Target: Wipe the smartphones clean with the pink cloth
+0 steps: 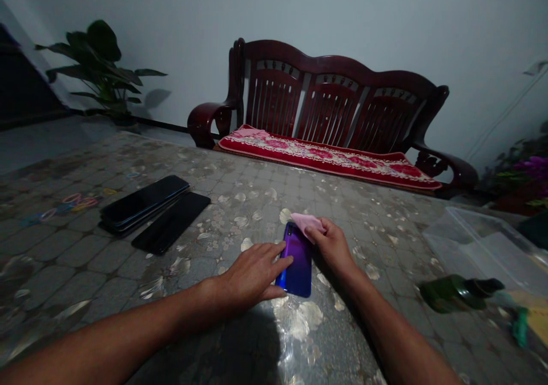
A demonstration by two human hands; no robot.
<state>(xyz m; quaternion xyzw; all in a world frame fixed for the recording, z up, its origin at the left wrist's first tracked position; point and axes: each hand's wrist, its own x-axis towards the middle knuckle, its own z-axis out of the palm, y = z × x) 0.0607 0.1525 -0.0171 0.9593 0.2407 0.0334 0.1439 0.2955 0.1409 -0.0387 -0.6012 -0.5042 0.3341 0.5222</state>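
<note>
A smartphone (299, 265) with a glossy purple-to-blue back lies back side up on the patterned tablecloth. My left hand (252, 274) rests against its left side with fingers apart; one fingertip lies on the back and the thumb is near the lower edge. Pinched in my right hand (331, 242) is a small pink cloth (307, 223), which lies over the phone's top right corner. My right fingers partly hide the cloth, and the phone's screen side faces down, out of sight.
On the left are several stacked dark phones (145, 199), a single black phone (173, 222) and coloured rubber bands (77, 202). A green bottle (449, 292) lies on its side at right, near a clear plastic box (483, 248). A wooden bench (325, 65) stands beyond the table.
</note>
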